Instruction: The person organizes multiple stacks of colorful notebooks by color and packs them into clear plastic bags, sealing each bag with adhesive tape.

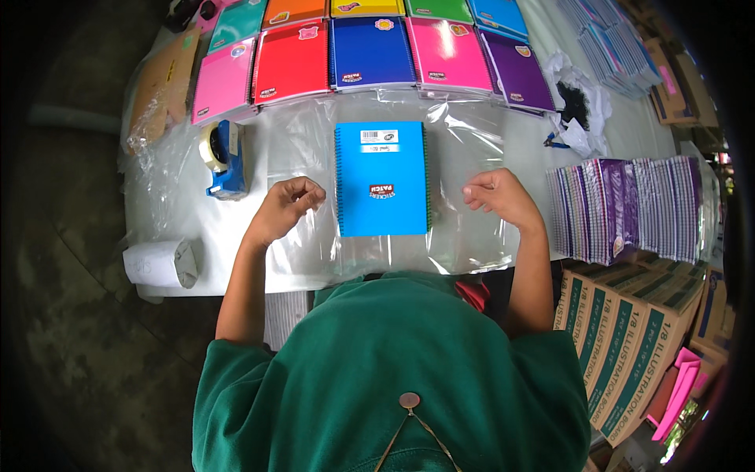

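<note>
A blue spiral notebook [382,178] lies back side up on a sheet of clear plastic wrap [472,149] spread over the white table [181,224]. My left hand [285,208] rests on the plastic just left of the notebook, fingers curled and pinching the film. To the right of the notebook, my right hand [499,197] is curled the same way on the plastic. Neither hand touches the notebook.
Rows of coloured spiral notebooks [370,51] lie along the far side. A blue tape dispenser [222,157] stands at the left, a white paper roll [161,263] near the front-left corner. Stacked notebooks [625,208] stand upright at the right, above cardboard boxes [629,338].
</note>
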{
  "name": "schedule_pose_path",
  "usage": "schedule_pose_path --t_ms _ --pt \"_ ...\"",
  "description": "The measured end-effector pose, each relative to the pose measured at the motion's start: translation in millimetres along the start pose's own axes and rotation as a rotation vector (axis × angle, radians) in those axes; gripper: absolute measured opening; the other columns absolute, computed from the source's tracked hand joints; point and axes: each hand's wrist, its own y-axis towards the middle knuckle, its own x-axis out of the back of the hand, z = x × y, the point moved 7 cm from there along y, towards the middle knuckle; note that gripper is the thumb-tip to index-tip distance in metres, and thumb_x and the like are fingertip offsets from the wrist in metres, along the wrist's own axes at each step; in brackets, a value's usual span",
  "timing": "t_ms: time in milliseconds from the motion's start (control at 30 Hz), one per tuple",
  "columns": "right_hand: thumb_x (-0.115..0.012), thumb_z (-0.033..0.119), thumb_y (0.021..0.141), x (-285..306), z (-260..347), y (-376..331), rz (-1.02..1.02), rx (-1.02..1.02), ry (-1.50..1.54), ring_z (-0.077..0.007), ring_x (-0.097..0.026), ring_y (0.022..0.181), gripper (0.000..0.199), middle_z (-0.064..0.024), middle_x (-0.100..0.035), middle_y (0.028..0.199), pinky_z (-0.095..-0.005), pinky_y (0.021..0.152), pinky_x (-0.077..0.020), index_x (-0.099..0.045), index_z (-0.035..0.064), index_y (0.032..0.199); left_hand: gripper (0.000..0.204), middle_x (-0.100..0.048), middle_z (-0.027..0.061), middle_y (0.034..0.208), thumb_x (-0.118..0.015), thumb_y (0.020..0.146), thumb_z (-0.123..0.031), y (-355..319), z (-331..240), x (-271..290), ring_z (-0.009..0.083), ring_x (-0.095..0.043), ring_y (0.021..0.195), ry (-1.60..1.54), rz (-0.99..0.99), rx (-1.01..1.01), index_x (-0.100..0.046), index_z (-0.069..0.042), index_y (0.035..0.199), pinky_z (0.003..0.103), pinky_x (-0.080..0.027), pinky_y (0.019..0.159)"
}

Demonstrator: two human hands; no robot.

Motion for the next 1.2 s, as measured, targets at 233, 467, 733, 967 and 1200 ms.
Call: schedule_pose_path --t_ms 233,467,733,967,1200 --pt "-0.062 0.018 0.082 -38.5 19.1 27.0 -0.106 0.48 0.32 -0.0064 -0.053 0.076 0.026 -0.0023 -0.056 0.075 -0.0216 0.063 -0.0329 -0.052 0.0051 0.062 0.01 -0.03 0.0175 0.143 -0.056 0.076 -0.01 28.0 -10.6 -25.3 0.0261 -0.021 0.136 0.031 -0.082 -0.408 -0.055 -0.006 0.067 0.041 -0.024 0.105" --pt "-0.056 0.012 0.08 -106.8 1.2 46.9 -0.097 0.459 0.687 -0.0148 -0.051 0.091 0.016 -0.0088 -0.057 0.095 -0.0261 0.081 -0.035 -0.058 0.0006 0.069 0.006 -0.01 0.0231 0.149 -0.05 0.082 -0.009 38.8 -8.7 -84.9 0.0333 -0.002 0.14 0.216 -0.158 -0.456 -0.054 -0.004 0.084 0.046 -0.007 0.11" --pt "-0.057 0.025 0.084 -133.3 24.3 43.4 -0.316 0.655 -0.157 -0.0418 -0.008 0.137 0.025 -0.0225 -0.015 0.148 -0.0507 0.11 -0.0022 -0.062 0.0031 0.073 0.074 -0.007 0.0252 0.149 -0.049 0.074 -0.01 43.1 -1.3 -109.8 0.0348 -0.006 0.14 0.331 0.042 -0.243 -0.021 -0.001 0.141 0.044 -0.007 0.111" --pt "-0.06 0.024 0.083 -144.8 40.0 41.0 -0.384 0.601 -0.508 -0.0422 -0.01 0.137 0.025 -0.0262 -0.016 0.146 -0.0522 0.11 -0.0063 -0.059 0.0046 0.067 0.064 -0.054 0.0191 0.118 -0.074 0.072 -0.031 119.8 -66.2 26.7 0.0334 -0.05 0.11 0.957 -0.544 -0.743 -0.048 -0.007 0.126 0.04 -0.039 0.091" --pt "-0.059 0.023 0.083 -145.0 42.5 38.5 -0.35 0.567 -0.505 -0.0398 -0.01 0.137 0.025 -0.0259 -0.016 0.146 -0.0515 0.11 -0.0046 -0.06 0.0042 0.067 0.05 -0.061 0.0096 0.059 -0.06 0.075 -0.06 228.8 -128.3 11.5 0.0255 -0.063 0.057 1.051 -0.501 -0.628 -0.066 -0.011 0.083 0.036 -0.048 0.051"
